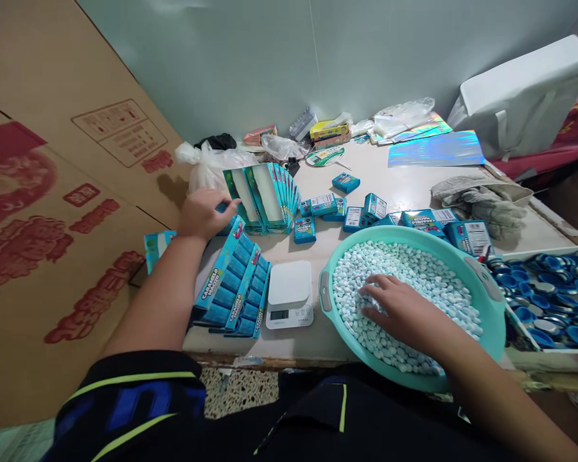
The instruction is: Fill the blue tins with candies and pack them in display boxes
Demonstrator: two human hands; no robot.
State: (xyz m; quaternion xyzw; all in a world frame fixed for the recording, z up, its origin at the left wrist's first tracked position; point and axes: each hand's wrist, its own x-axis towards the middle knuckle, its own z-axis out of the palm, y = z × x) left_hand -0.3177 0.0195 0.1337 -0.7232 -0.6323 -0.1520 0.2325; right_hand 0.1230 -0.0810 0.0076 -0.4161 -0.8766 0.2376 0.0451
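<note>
My left hand [206, 215] is closed at the back end of the blue display box [234, 289], with a blue piece [221, 206] showing between thumb and fingers. Most of that piece is hidden. Printed "Caramelo Macizo", the display box has rows of blue compartments. My right hand [395, 311] rests on pale blue and white candies [414, 263], its fingers apart. A turquoise basin [497, 327] with grey handles contains the candies. Between basin and display box sits a white digital scale [289, 289] with a bare platform.
Open display cartons [264, 199] stand behind the scale. Small blue candy boxes [304, 230] lie scattered behind the basin. At right are a tray of blue lids [549, 295] and a grey cloth [486, 202]. A large cardboard box [67, 192] borders the left side.
</note>
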